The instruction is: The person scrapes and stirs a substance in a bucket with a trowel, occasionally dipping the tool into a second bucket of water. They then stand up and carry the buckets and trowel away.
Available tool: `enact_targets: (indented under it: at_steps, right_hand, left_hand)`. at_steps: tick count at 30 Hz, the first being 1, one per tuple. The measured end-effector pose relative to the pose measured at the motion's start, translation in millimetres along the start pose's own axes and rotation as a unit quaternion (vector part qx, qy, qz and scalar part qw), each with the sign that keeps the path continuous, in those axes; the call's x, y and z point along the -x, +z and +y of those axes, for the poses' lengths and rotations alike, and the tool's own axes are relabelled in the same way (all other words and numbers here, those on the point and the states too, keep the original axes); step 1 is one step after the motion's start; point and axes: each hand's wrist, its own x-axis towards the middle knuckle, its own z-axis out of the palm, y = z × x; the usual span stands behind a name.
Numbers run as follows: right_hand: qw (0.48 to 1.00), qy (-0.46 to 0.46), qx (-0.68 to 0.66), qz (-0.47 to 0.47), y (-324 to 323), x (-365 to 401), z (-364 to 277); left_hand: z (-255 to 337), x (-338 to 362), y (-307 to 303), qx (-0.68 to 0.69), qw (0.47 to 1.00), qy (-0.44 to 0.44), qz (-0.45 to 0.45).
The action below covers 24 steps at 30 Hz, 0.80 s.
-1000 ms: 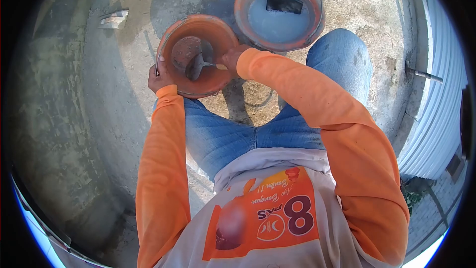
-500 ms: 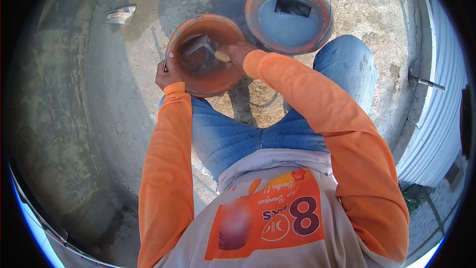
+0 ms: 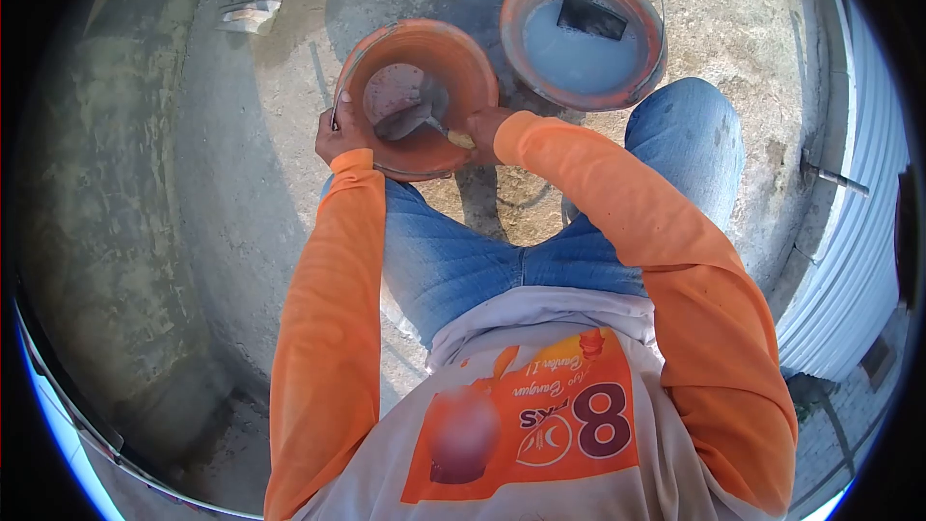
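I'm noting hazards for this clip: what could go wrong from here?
The left hand holds the near bucket at its rim; a slip might tip it.

The far bucket, holding cloudy liquid, stands near the right knee; a bump could spill it.

The trowel might scrape the near bucket's inside.
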Motion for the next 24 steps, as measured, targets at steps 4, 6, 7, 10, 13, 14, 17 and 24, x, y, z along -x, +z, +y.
enact_targets:
  at_steps: [4, 6, 7, 10, 13, 14, 17, 24]
  right_hand:
    - [0.997, 0.011, 0.06, -0.04, -10, 3, 5]
    - [0.999, 0.011, 0.053, -0.009, -17, 0, 0]
    - [0.994, 0.083, 0.075, -0.006, -33, 2, -14]
    - [0.974, 0.14, 0.18, 0.01, -39, 4, -50]
    - [0.953, 0.201, 0.213, -0.081, -17, 3, -67]
    - [0.952, 0.203, 0.216, -0.081, -4, -5, -62]
    - [0.941, 0.032, 0.252, -0.224, 4, -13, -56]
    - [0.792, 0.176, -0.582, -0.058, -3, -14, -24]
  left_hand:
    - [2, -1, 1, 0.024, 1.0, -0.01, -0.011]
    - [6, 4, 2, 0.033, 0.999, 0.016, -0.014]
    - [8, 7, 1, 0.031, 0.999, 0.014, -0.013]
    - [12, 7, -2, 0.006, 1.0, 0.016, -0.025]
    - [13, 9, -1, -0.06, 0.997, 0.033, -0.044]
    - [17, 10, -1, -0.039, 0.998, 0.032, -0.034]
    - [7, 5, 0, -0.016, 1.0, 0.024, -0.008]
    - [1, 3, -2, -0.005, 1.0, 0.017, -0.007]
